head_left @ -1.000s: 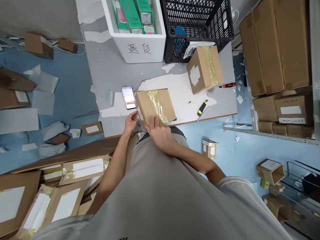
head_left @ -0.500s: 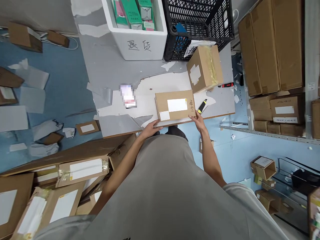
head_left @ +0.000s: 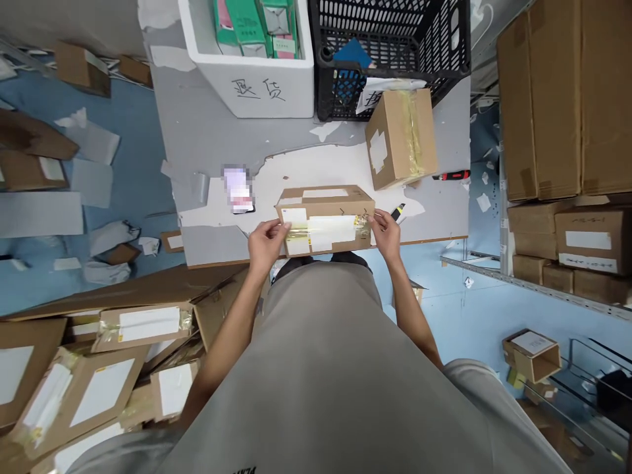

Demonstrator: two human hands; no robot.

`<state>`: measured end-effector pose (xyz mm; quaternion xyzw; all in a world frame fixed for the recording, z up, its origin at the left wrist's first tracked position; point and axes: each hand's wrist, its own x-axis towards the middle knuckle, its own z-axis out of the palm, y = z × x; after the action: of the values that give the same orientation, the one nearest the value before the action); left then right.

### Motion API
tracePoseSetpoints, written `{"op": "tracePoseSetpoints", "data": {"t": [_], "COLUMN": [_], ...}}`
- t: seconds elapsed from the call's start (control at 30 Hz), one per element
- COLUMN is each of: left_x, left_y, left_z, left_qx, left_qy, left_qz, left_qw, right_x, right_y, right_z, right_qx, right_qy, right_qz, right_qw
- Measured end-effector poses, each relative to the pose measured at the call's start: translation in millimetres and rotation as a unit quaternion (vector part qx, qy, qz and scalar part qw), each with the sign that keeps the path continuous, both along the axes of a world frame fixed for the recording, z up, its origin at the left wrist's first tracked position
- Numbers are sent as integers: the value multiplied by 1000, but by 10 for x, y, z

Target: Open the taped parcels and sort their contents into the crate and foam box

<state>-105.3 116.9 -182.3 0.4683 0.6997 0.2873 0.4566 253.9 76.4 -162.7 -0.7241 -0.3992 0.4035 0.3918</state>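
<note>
Your left grip pinches the near-left end of a long brown cardboard box with white labels, thumb on its taped side; your right grip pinches the opposite end. The box sits between your two grips at the front edge of the grey and white counter, a labelled, taped side turned toward you; you cannot tell whether its underside touches the counter. Just beyond your right grip lies a yellow-and-black utility knife. Farther ahead of that grip stands a bulky brown cardboard box with yellowish tape, and to its right a red-and-black tool. Ahead and left of your left grip lies a phone with a blurred screen; well beyond it stands a white foam bin holding green cartons.
</note>
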Motion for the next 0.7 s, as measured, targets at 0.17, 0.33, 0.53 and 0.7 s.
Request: {"op": "tracePoseSetpoints", "data": {"t": [0.17,0.33,0.53,0.7], "left_x": [171,587,1816,2950], "left_y": [186,270,782,1358], "left_z": [27,195,364,133], "left_qx": [-88,64,128,-12], "left_qy": [91,167,19,-28], "left_qz": [31,62,-100,-194], "left_qw": [991,982,986,981], "right_x": [76,432,1587,2061], "right_y": [450,494,878,1417], "right_z": [-133,-24,48,-372], "right_qx": [-64,-29,83,6], "right_qy": [-55,-35,-171,-93], "right_qz": [91,139,-22,-25], "right_qw": [992,989,981,995]}}
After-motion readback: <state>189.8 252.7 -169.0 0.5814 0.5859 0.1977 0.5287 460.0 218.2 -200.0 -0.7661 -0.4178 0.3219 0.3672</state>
